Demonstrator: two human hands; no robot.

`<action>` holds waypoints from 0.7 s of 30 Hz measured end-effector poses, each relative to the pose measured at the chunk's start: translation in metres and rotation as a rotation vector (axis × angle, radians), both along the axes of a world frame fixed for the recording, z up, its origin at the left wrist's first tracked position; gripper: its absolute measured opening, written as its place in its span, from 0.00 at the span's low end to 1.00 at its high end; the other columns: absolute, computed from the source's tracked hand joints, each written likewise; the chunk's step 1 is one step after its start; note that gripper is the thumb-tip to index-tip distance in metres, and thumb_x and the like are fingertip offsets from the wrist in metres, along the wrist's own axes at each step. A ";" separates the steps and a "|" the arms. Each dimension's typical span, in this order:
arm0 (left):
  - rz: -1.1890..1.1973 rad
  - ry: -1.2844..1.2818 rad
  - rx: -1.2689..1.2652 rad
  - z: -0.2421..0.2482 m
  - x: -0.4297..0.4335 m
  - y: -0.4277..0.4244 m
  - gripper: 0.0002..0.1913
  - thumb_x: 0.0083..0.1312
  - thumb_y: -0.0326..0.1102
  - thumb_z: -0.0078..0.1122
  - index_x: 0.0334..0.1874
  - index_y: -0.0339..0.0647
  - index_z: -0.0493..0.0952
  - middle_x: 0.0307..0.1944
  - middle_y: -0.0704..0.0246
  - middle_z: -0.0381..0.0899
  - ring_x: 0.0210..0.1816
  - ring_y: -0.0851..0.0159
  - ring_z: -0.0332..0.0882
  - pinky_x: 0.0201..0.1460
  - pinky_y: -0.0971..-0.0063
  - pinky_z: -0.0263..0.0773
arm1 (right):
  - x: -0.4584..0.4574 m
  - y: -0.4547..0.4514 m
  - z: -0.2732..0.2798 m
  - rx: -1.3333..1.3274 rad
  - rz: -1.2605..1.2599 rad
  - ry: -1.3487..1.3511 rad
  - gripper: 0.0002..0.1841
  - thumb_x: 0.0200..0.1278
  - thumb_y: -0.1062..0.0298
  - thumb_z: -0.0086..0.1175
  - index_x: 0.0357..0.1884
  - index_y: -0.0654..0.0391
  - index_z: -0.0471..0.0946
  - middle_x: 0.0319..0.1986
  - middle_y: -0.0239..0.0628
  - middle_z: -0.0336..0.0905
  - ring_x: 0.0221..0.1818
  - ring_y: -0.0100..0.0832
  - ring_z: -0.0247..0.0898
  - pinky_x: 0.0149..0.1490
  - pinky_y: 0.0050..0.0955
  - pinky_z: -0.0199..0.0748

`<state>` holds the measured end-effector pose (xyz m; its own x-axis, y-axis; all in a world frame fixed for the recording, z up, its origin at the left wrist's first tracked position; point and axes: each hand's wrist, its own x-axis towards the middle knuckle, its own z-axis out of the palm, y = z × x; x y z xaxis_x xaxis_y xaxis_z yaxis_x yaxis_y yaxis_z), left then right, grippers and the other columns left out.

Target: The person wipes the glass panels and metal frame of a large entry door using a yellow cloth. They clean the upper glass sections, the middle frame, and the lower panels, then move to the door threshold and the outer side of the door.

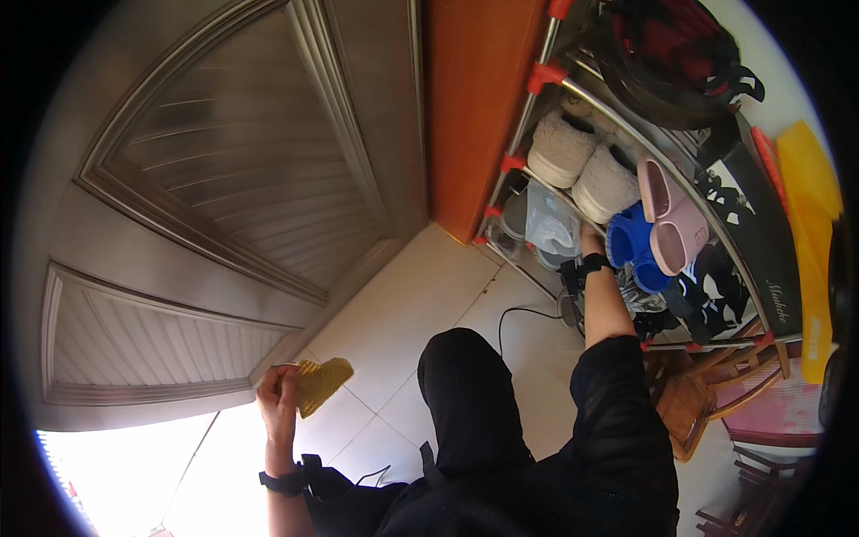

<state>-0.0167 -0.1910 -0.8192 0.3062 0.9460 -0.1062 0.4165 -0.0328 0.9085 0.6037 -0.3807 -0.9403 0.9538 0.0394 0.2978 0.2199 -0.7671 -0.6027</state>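
My left hand grips one end of a flat yellow-gold piece, perhaps a cloth or an insole, above the tiled floor. On the other side, my right hand reaches into a metal shoe rack with red plastic joints. Its fingers are hidden among a clear plastic bag and the shoes, so what they touch cannot be made out. Fluffy grey-beige clogs lie on the level above, beside blue slippers and pink slippers.
A grey panelled door stands at the left, by an orange-brown wooden panel. A black cable runs over the tiles near the rack. Past the rack's lower right corner is a wooden chair. A red-and-black bag sits on top.
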 end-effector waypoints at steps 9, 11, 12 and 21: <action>-0.267 0.054 0.519 0.019 0.031 0.006 0.12 0.54 0.17 0.59 0.39 0.37 0.81 0.37 0.63 0.78 0.40 0.59 0.79 0.46 0.71 0.74 | -0.044 -0.048 0.006 0.450 0.146 0.260 0.26 0.69 0.46 0.49 0.55 0.60 0.77 0.49 0.39 0.78 0.48 0.32 0.70 0.52 0.34 0.71; -0.263 0.015 0.547 0.029 0.035 0.007 0.11 0.54 0.17 0.58 0.38 0.37 0.81 0.36 0.63 0.78 0.39 0.59 0.79 0.45 0.71 0.74 | -0.067 -0.030 0.014 0.539 -0.050 -0.029 0.11 0.70 0.70 0.51 0.48 0.66 0.76 0.45 0.41 0.79 0.42 0.35 0.76 0.45 0.29 0.76; -0.263 -0.007 0.566 0.035 0.038 0.007 0.11 0.54 0.17 0.59 0.38 0.37 0.81 0.36 0.63 0.78 0.39 0.59 0.79 0.44 0.71 0.74 | -0.097 -0.026 0.014 0.935 0.077 0.022 0.12 0.67 0.74 0.54 0.50 0.64 0.75 0.44 0.39 0.79 0.43 0.32 0.76 0.45 0.27 0.76; -0.449 -0.186 0.785 0.091 0.086 -0.017 0.11 0.52 0.18 0.64 0.36 0.39 0.82 0.39 0.64 0.78 0.41 0.56 0.78 0.44 0.67 0.76 | -0.382 0.084 0.089 1.239 1.072 1.848 0.44 0.64 0.26 0.41 0.77 0.35 0.45 0.74 0.37 0.47 0.72 0.45 0.48 0.69 0.71 0.42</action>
